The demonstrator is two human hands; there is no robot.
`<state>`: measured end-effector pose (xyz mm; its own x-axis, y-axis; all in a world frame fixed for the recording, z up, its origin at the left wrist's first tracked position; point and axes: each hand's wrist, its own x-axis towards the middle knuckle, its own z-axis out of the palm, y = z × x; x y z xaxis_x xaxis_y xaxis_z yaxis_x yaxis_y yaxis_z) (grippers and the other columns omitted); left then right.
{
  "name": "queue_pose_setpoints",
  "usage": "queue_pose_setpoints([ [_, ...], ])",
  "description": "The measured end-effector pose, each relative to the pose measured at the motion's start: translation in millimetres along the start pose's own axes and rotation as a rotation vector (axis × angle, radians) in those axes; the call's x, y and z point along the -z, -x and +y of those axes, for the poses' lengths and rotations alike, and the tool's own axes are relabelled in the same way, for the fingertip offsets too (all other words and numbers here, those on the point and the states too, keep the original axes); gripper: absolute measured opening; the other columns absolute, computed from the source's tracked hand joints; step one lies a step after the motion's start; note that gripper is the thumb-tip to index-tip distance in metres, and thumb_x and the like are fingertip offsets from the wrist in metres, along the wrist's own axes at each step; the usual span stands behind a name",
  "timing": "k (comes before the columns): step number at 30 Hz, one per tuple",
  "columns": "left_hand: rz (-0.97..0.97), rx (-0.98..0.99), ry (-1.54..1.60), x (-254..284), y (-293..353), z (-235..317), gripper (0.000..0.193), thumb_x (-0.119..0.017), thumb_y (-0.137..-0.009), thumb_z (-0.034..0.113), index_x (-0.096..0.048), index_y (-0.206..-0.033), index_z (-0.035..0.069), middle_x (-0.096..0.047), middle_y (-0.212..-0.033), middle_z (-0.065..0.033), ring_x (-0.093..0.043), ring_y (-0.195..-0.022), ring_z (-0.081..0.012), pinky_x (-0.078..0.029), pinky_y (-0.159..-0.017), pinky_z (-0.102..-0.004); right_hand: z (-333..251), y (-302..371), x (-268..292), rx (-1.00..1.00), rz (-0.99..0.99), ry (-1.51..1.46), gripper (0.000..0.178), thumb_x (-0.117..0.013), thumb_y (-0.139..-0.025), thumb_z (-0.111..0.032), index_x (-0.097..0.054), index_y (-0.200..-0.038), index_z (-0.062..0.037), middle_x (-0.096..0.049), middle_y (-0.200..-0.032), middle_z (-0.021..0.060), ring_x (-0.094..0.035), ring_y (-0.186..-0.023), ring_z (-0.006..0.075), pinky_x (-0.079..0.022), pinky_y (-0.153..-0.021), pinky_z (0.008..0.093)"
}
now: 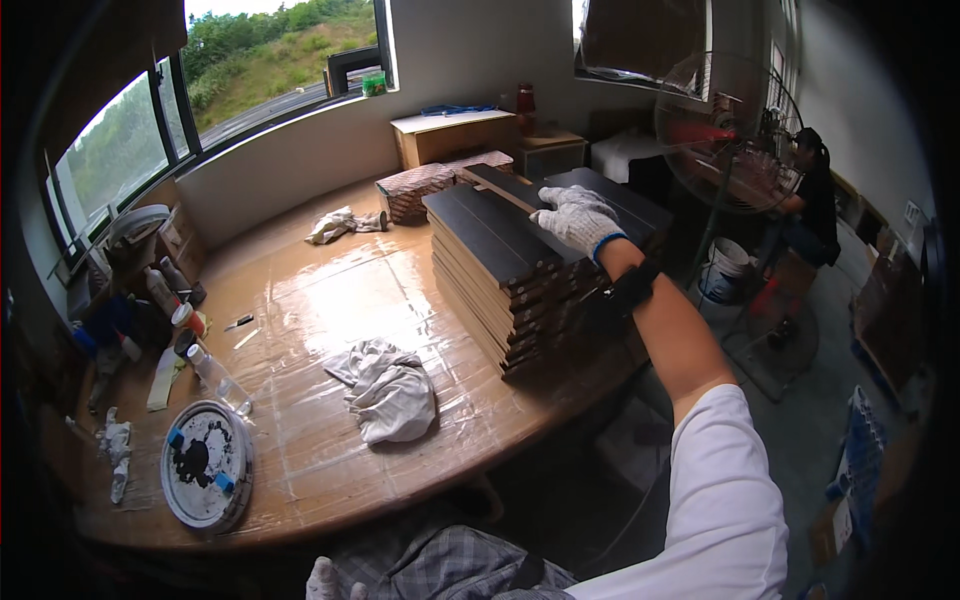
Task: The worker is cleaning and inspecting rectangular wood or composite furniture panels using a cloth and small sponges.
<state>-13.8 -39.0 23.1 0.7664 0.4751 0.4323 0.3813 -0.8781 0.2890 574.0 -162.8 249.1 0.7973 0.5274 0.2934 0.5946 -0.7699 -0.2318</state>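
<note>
My right hand (pixel 580 218), in a white knit glove, reaches over a stack of dark-topped boards (pixel 485 235) with pale brown side edges. Its fingers are closed at the near end of a dark board (pixel 515 183) on top, whose long brown edge (pixel 498 188) faces left. The palm side and the far fingers are hidden. Low at the lower edge, my left hand (pixel 335 582) shows only gloved fingertips, apart and with nothing seen between them. It is near my grey checked clothing (pixel 450 565), away from the boards.
On the shiny covered table (pixel 300 400) lie a crumpled white cloth (pixel 385 390), another cloth (pixel 345 225), a paint-stained round lid (pixel 205 465) and a clear bottle (pixel 218 380). Boxes (pixel 455 137) stand behind the boards. A large fan (pixel 730 135), a bucket (pixel 725 270) and another person (pixel 808 200) are at right.
</note>
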Motion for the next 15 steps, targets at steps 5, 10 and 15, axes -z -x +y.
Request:
queue_pose_setpoints([
  [5,-0.005,-0.010,0.015,-5.0,-4.6,-2.3,0.072,-0.069,-0.088,0.022,-0.034,-0.148,0.004,-0.055,-0.132,-0.0220,-0.056,-0.114,-0.0395,-0.046,-0.096,-0.0450,36.3,5.7,-7.9,-0.056,0.059,0.074,0.058,-0.063,-0.086,-0.047,-0.057,-0.133,-0.0131,-0.056,-0.136,0.0131,-0.049,-0.127,0.0330,-0.039,-0.107,0.0437],
  [10,-0.010,-0.012,0.060,-6.0,-7.4,-1.1,0.070,-0.070,-0.087,0.020,-0.036,-0.147,0.004,-0.055,-0.132,-0.0218,-0.056,-0.115,-0.0388,-0.046,-0.097,-0.0447,30.2,1.0,-27.8,-0.067,0.066,0.088,0.051,-0.060,-0.087,-0.048,-0.063,-0.123,-0.0122,-0.060,-0.129,0.0139,-0.054,-0.121,0.0333,-0.040,-0.106,0.0434],
  [15,-0.010,0.011,0.024,-3.2,-2.0,0.8,0.070,-0.070,-0.087,0.019,-0.036,-0.147,0.003,-0.054,-0.133,-0.0219,-0.055,-0.117,-0.0387,-0.045,-0.099,-0.0442,19.7,-0.3,-21.5,0.050,-0.101,0.021,0.053,-0.039,-0.096,-0.049,-0.066,-0.119,-0.0098,-0.062,-0.126,0.0133,-0.054,-0.122,0.0315,-0.040,-0.105,0.0438],
])
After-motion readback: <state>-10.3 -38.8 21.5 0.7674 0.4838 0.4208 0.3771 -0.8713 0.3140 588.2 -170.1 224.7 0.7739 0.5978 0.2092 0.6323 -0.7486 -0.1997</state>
